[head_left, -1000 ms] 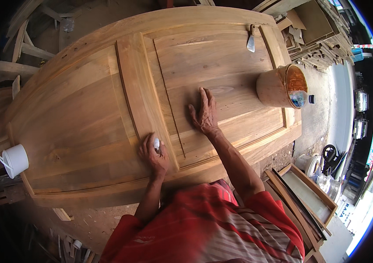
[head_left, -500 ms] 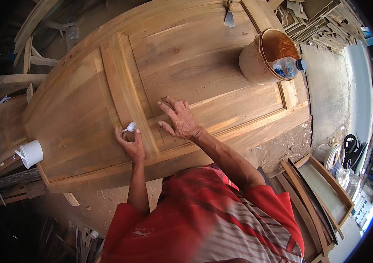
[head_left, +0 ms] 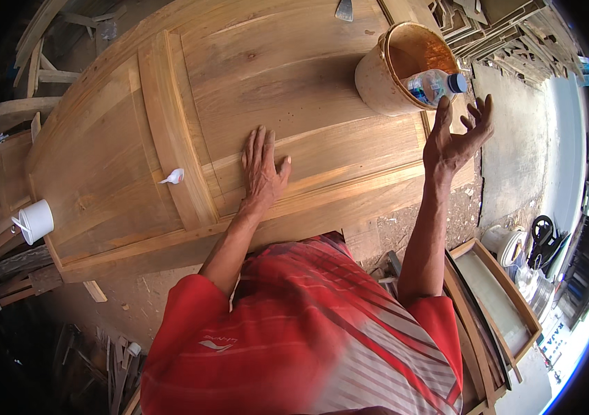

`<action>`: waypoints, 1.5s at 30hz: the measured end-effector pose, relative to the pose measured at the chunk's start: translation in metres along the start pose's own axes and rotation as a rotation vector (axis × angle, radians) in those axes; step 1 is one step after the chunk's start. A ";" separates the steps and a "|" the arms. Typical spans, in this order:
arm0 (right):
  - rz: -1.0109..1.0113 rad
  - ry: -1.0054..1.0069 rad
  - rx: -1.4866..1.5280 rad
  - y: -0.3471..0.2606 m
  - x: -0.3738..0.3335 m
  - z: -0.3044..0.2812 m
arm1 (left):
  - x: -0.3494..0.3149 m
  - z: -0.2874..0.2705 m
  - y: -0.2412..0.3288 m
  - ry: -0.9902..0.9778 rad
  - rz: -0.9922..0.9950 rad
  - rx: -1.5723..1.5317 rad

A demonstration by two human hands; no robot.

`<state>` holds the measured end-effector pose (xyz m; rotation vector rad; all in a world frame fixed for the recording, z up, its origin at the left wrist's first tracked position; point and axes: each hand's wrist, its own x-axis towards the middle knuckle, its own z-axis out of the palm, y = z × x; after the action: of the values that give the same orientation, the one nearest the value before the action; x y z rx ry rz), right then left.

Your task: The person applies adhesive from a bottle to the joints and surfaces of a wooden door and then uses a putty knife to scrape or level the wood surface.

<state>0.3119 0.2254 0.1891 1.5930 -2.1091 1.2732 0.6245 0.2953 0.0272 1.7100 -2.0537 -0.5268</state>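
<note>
A large panelled wooden door [head_left: 260, 76] lies flat in front of me. My left hand [head_left: 263, 169] rests on its lower panel, fingers stretched out, holding nothing. My right hand [head_left: 457, 142] is raised over the door's right end, fingers spread and nothing in them. Just beyond its fingertips, a clear plastic bottle [head_left: 438, 86] with a dark blue cap leans in a stained bucket [head_left: 384, 86]. To the left of my left hand, a small white squeeze bottle [head_left: 175, 176] with a thin nozzle lies on the door's cross rail.
A scraper [head_left: 343, 10] lies at the door's far side. By the left edge sits a white tub [head_left: 35, 221] with a handle. Stacked wood offcuts [head_left: 509, 41] fill the far right, and a wooden frame [head_left: 509, 297] with loose strips lies at the near right.
The left hand has let go of the small white bottle, now lying on the rail, and shifted right onto the panel. The right hand has moved right, up to the bucket. The view shifted slightly.
</note>
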 end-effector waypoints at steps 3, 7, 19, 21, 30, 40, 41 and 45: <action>-0.136 -0.046 -0.009 0.003 0.039 0.001 | 0.038 0.023 0.008 -0.015 0.100 0.051; -0.228 -0.205 -0.012 0.003 0.092 0.011 | 0.050 0.042 0.020 -0.036 0.197 0.022; -0.171 -1.492 0.079 0.112 0.194 0.125 | 0.060 0.041 0.018 0.077 0.106 -0.035; -0.212 -1.583 -0.016 0.123 0.186 0.127 | 0.060 0.041 0.020 0.073 0.104 -0.049; -0.209 -1.656 -0.057 0.122 0.151 0.123 | 0.061 0.042 0.020 0.083 0.075 -0.053; -0.277 -1.493 0.002 0.090 0.155 0.123 | 0.058 0.044 0.019 0.100 0.074 -0.018; -0.275 -1.443 0.004 0.087 0.160 0.115 | 0.059 0.047 0.021 0.122 0.092 -0.018; -0.207 -1.134 0.088 0.069 0.179 0.086 | 0.059 0.052 0.019 0.138 0.113 -0.011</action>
<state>0.2096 0.0436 0.2120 2.9199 -2.2486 0.3525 0.5712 0.2414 -0.0025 1.5664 -2.0301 -0.3728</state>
